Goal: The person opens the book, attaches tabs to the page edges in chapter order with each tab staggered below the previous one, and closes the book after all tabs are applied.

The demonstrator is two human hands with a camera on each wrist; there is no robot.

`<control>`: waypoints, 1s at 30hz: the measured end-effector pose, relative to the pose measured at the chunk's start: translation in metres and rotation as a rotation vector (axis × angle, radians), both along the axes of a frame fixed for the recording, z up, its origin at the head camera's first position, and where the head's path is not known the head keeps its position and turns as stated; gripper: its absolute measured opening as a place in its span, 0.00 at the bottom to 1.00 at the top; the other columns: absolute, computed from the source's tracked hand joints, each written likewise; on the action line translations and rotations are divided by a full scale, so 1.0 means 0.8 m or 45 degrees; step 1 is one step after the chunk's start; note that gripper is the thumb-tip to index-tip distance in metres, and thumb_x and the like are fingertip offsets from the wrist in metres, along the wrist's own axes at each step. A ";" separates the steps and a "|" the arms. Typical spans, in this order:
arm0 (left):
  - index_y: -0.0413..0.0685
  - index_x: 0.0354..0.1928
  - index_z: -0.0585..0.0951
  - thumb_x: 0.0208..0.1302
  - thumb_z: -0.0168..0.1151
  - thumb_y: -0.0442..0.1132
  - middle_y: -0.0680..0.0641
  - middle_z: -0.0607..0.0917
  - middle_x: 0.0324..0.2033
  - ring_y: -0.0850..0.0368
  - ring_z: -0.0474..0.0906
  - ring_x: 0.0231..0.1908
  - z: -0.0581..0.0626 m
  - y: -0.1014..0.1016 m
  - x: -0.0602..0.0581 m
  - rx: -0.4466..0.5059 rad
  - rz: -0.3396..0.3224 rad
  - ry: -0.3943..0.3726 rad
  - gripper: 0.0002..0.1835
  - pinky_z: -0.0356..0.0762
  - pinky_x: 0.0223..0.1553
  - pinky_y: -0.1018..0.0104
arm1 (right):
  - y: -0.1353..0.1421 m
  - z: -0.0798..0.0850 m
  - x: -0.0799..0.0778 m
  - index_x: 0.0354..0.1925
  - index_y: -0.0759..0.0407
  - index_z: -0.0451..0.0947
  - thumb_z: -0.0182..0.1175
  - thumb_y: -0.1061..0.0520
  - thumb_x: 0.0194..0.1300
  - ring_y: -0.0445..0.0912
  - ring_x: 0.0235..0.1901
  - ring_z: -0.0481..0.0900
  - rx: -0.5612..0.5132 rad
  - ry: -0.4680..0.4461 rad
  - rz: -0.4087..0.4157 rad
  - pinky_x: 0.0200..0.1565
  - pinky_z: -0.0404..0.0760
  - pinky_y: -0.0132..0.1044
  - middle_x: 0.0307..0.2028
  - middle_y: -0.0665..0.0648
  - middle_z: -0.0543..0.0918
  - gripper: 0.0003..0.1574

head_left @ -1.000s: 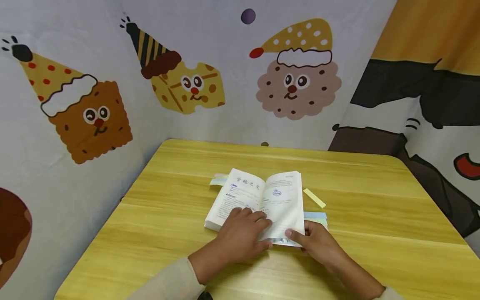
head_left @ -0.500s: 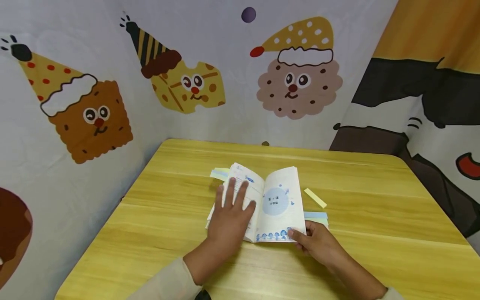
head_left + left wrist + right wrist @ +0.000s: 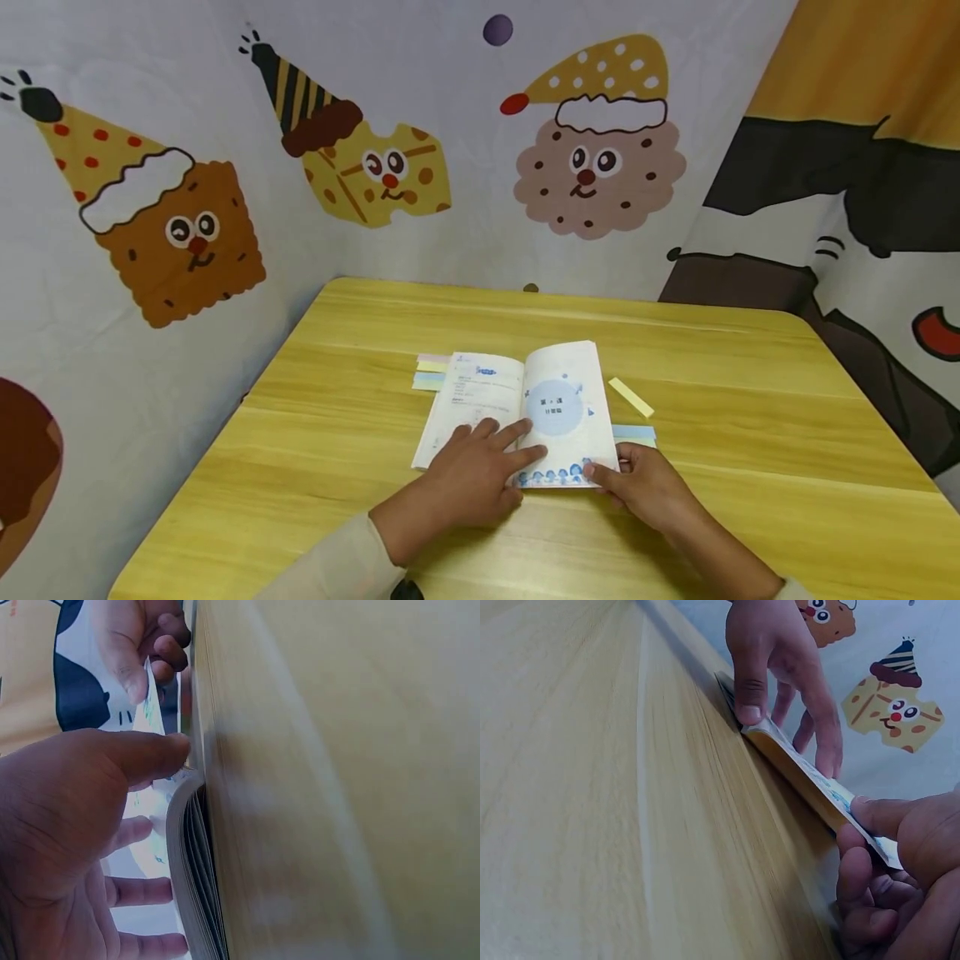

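Note:
An open book (image 3: 558, 454) lies on the table, its right page printed with a pale blue circle and a row of small blue figures. My left hand (image 3: 472, 471) rests with spread fingers across the lower left page and the gutter. In the left wrist view the left thumb (image 3: 154, 756) lies at the book's lower edge, near its thick stack of pages. My right hand (image 3: 648, 483) pinches the lower right corner of the book, thumb on top and fingers beneath, as the right wrist view also shows. Colored sticky tabs (image 3: 429, 377) stick out at the left, and others (image 3: 634, 433) at the right.
A loose yellow paper strip (image 3: 632, 397) lies on the wooden table (image 3: 300, 400) to the right of the book. Behind the table hangs a white cloth (image 3: 480, 250) with cartoon food prints.
The right page has changed from text to the blue circle print. My left hand moved up onto the left page, then slid back down toward the gutter. The right hand kept its pinch.

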State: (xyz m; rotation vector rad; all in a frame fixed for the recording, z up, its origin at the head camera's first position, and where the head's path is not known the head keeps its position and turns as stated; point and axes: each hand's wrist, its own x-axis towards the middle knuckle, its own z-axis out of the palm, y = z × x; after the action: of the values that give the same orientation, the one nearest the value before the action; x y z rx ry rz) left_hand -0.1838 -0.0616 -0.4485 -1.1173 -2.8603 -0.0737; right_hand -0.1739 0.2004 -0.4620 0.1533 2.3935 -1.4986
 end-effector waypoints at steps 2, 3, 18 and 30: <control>0.76 0.66 0.65 0.61 0.57 0.55 0.58 0.59 0.69 0.53 0.66 0.54 0.000 0.001 -0.001 -0.019 0.003 -0.015 0.30 0.69 0.40 0.52 | 0.000 0.001 0.000 0.37 0.63 0.79 0.68 0.40 0.52 0.45 0.20 0.73 0.050 0.017 -0.025 0.21 0.71 0.35 0.24 0.57 0.80 0.28; 0.76 0.66 0.65 0.61 0.57 0.56 0.58 0.58 0.69 0.53 0.66 0.54 0.000 0.001 -0.001 -0.029 0.004 -0.020 0.30 0.69 0.39 0.52 | 0.001 0.002 0.000 0.37 0.62 0.79 0.67 0.39 0.52 0.46 0.20 0.73 0.092 0.028 -0.036 0.21 0.71 0.35 0.23 0.56 0.80 0.29; 0.77 0.63 0.69 0.55 0.59 0.48 0.58 0.61 0.67 0.48 0.63 0.53 0.003 0.000 -0.002 -0.100 0.084 -0.093 0.30 0.65 0.38 0.42 | 0.038 -0.003 -0.012 0.36 0.50 0.85 0.67 0.56 0.56 0.52 0.40 0.74 0.870 0.794 0.133 0.39 0.71 0.46 0.34 0.50 0.81 0.06; 0.78 0.62 0.70 0.55 0.60 0.49 0.59 0.63 0.67 0.48 0.61 0.55 0.003 0.000 -0.001 -0.136 0.077 -0.098 0.30 0.64 0.39 0.40 | 0.038 -0.002 -0.012 0.31 0.44 0.85 0.70 0.51 0.53 0.46 0.35 0.73 0.951 0.719 0.164 0.30 0.71 0.40 0.28 0.43 0.78 0.04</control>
State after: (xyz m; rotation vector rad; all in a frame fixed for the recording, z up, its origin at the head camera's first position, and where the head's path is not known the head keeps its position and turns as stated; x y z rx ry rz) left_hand -0.1844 -0.0613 -0.4457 -1.0669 -2.9963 0.0404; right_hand -0.1834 0.2308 -0.4640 -0.2980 3.2300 -0.5622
